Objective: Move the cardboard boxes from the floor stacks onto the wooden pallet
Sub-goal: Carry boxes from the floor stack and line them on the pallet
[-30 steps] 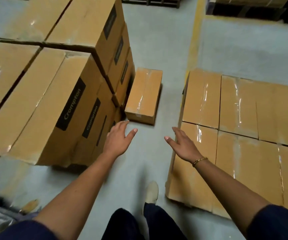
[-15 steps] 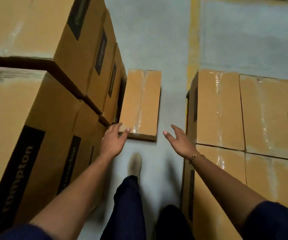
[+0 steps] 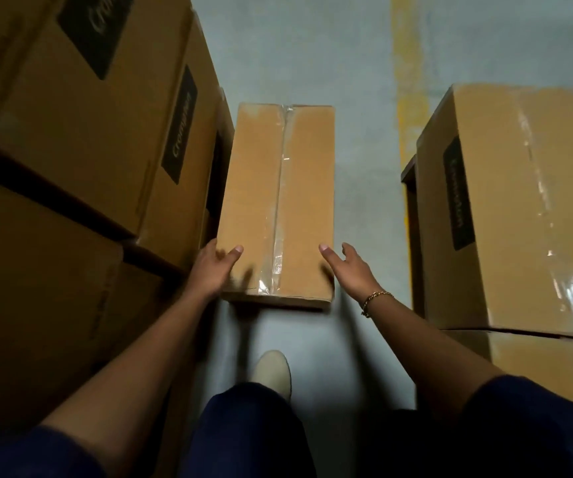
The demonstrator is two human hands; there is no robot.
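Note:
A single taped cardboard box (image 3: 278, 201) lies flat on the grey floor between the stacks. My left hand (image 3: 212, 267) is spread at its near left corner, thumb over the top face, and appears to touch it. My right hand (image 3: 347, 267) hovers open just off the near right corner, fingers straight. On the left rises a tall stack of printed cardboard boxes (image 3: 98, 132). More boxes (image 3: 519, 208) stand on the right, with a dark sliver of the wooden pallet (image 3: 409, 174) showing at their left edge.
A yellow painted line (image 3: 411, 84) runs along the floor behind the right-hand boxes. My pale shoe (image 3: 273, 370) and dark trouser legs fill the narrow aisle below the lone box. Grey floor continues beyond the box.
I have stepped forward and leaned down, so the lone box looms larger. Both hands have moved from short of the box to its near corners.

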